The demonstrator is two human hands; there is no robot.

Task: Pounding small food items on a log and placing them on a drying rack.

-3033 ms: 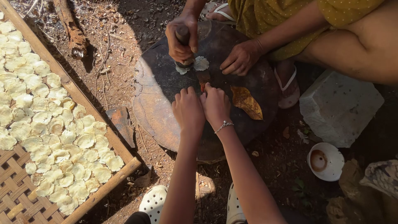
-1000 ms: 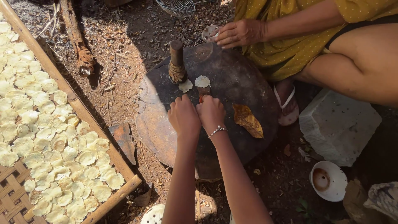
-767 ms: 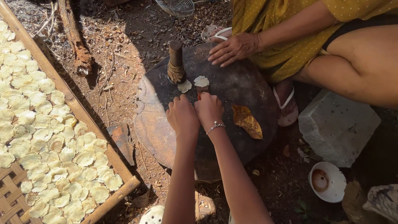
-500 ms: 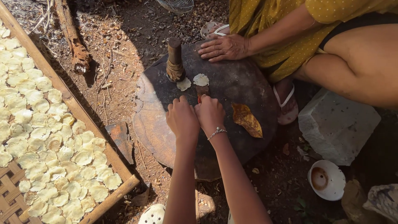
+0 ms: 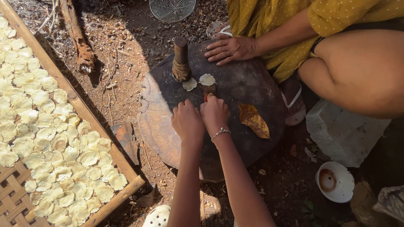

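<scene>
- We are pressing our left hand (image 5: pixel 187 122) and right hand (image 5: pixel 214 113) together, pinching a small reddish piece (image 5: pixel 205 97) on the round wooden block (image 5: pixel 168 138).
- Two pale discs (image 5: pixel 206 79) are lying just beyond.

Harsh daylight, sharp focus throughout, no motion blur. Pale flattened discs on the woven bamboo tray (image 5: pixel 25 201) at left nearly blown out. Hard-edged shadow covers the far half of the round dark wooden surface (image 5: pixel 160 138); right side dim.
</scene>
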